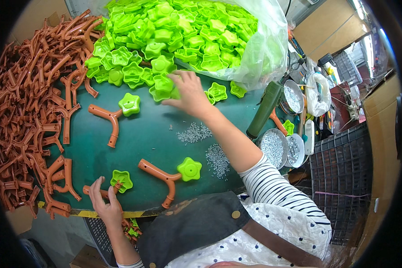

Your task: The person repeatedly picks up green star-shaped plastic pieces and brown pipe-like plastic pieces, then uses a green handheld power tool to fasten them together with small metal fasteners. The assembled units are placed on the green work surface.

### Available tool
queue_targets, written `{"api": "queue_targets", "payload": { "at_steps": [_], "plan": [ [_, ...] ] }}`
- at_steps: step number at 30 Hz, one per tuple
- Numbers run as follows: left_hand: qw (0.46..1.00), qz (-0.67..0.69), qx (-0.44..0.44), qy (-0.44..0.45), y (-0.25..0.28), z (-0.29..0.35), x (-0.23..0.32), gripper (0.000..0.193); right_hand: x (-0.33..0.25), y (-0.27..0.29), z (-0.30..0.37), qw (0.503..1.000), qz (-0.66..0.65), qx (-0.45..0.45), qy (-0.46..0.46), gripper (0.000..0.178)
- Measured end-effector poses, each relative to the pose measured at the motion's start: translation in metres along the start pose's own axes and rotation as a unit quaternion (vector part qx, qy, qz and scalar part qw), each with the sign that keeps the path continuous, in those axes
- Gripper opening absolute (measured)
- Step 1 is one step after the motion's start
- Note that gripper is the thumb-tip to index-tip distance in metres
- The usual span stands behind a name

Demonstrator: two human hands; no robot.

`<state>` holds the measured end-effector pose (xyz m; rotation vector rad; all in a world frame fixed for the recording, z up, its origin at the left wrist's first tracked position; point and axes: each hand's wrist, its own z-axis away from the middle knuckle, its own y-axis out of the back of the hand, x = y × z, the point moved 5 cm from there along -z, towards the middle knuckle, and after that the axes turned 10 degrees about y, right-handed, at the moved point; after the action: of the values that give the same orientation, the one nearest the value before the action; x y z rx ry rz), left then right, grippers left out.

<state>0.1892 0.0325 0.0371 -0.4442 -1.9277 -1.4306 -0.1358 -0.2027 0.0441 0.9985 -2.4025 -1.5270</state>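
Observation:
My right hand [190,94] reaches to the near edge of a heap of bright green star-shaped plastic caps [210,31], fingers spread beside the nearest caps. My left hand [106,206] is at the table's front edge, fingers stretched out over a brown Y-shaped plastic branch [103,192]. That branch has a green star cap [122,180] at one end, its hollow side showing; whether my fingers touch the branch is unclear. To the right lies another brown branch [158,172] with a green star cap [190,169]. Farther back is a third branch [107,113] with a star cap [129,104].
A large pile of brown branches [27,107] covers the left side. Small metal screws [217,160] lie loose in two heaps mid-table. Bowls of screws [273,147] and a dark green cylindrical tool [265,108] stand at the right. A clear plastic bag [270,44] surrounds the caps.

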Motion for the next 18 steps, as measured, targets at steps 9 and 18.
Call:
{"api": "queue_targets", "payload": {
  "at_steps": [9,18],
  "plan": [
    [0.997,0.052,0.052,0.034,0.012,0.005,0.013,0.033,-0.063,0.002,-0.031,0.975,-0.193,0.104,0.025,0.048],
    [0.873,0.429,-0.094,0.21,0.002,-0.003,0.014,0.039,-0.222,-0.007,0.029,0.876,-0.429,-0.152,0.161,0.074]
  ]
}}
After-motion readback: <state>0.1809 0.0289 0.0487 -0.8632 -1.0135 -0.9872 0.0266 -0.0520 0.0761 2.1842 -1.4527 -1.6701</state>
